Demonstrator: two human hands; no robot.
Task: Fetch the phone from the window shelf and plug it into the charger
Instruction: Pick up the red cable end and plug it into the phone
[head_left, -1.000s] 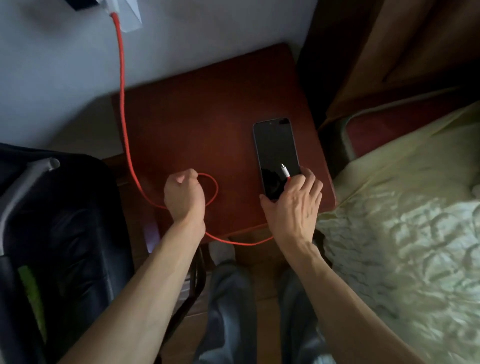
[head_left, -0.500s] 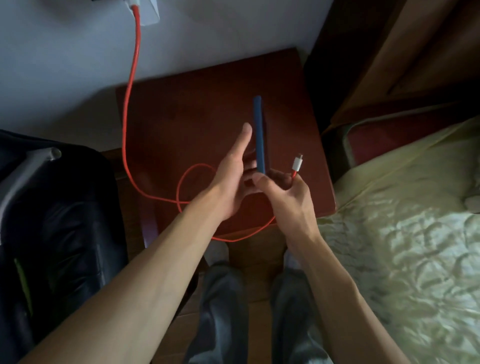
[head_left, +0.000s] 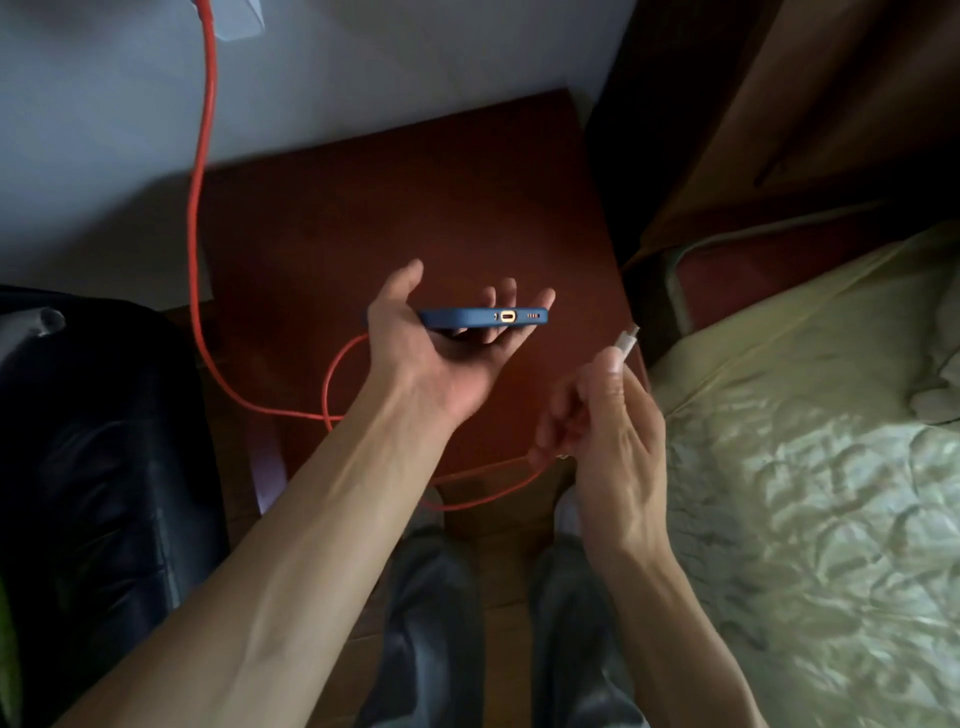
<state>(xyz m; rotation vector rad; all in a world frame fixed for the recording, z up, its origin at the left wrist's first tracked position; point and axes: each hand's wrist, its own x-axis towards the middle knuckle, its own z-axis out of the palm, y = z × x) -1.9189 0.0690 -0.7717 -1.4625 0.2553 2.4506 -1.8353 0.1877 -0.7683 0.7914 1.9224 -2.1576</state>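
Phone (head_left: 483, 317), blue-cased, probably light, stiff, slippery: held above the table (head_left: 415, 197) by its long edges in the curled left hand (head_left: 441, 364), plug (head_left: 626, 343) pinched nearby in the right hand (head_left: 608, 421).

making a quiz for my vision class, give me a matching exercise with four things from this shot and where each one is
Things
1. phone
2. white plug
3. red cable
4. bedspread

Places
a. pinched by the right hand
b. at the right edge of the view, beside the table
c. hanging down the wall, then looping over the table
d. held in the left hand, port facing the camera

Pairs: 1-d, 2-a, 3-c, 4-b
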